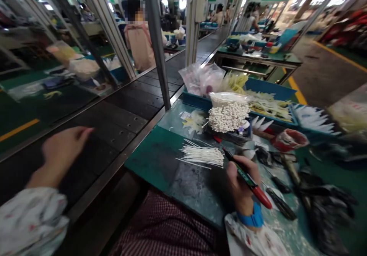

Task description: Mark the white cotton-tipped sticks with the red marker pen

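Note:
My right hand (243,183) is closed around a dark marker pen (247,179), its tip pointing up and left and its red end toward the wrist. Left of the pen tip, a loose bundle of thin white stems (202,154) with small bead-like heads lies on the green tabletop (160,160). Over the dark conveyor belt (114,118), my left hand (64,149) is raised, slightly blurred, with its thumb and fingers pressed together. Whatever it may hold is hidden. A blue band (252,214) circles my right wrist.
Behind the stems stands a thick bunch of white bead-headed stems (228,114) beside pale petals (196,122). Blue trays hold yellowish leaf pieces (269,105) and white pointed pieces (315,118). A red cup (289,139), pliers (281,204) and black plastic (327,206) lie at right. A metal post (160,49) rises beside the belt.

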The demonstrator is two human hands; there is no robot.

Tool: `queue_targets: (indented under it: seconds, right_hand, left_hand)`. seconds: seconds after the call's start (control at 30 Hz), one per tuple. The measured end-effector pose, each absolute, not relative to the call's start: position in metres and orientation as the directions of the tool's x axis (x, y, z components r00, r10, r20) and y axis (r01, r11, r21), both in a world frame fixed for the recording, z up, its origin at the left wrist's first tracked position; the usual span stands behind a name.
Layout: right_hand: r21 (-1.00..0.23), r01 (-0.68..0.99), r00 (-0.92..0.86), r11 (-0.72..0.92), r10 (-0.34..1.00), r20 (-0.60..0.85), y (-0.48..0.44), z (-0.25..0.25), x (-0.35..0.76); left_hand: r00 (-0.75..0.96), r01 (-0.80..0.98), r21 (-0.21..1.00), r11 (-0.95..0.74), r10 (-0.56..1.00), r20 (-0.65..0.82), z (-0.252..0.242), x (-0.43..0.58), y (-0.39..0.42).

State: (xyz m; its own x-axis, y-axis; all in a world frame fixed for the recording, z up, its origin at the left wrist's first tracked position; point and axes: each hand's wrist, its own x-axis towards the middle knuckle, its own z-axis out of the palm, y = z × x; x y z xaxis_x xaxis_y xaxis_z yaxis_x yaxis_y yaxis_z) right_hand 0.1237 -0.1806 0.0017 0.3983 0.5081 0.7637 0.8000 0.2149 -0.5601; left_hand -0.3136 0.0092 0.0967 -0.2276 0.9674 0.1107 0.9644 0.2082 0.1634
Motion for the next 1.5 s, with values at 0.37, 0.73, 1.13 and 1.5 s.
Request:
queue_targets:
  seconds: [0.37,0.73,1.13,1.5]
  right_hand:
    - [-0.514,0.832,0.357,0.208,0.508,0.784,-0.174,0.009,0.124]
    - [-0.484,0.843,0.326,0.236,0.492,0.807,-0.176,0.019,0.119]
    - [-0.430,0.873,0.290,0.231,0.462,0.838,-0.171,0.019,0.120]
    - [-0.415,0.885,0.270,0.211,0.494,0.826,-0.172,0.020,0.117]
  left_hand:
    - [0.680,0.077,0.726,-0.684,0.568,0.463,0.006,-0.022,0.045]
    - [0.417,0.046,0.913,-0.405,0.838,0.351,-0.005,0.014,0.093]
    - [0.708,-0.055,0.968,-0.246,0.673,0.211,0.022,0.059,0.116]
    - [0.628,-0.160,0.974,-0.163,0.744,0.228,-0.002,0.063,0.116]
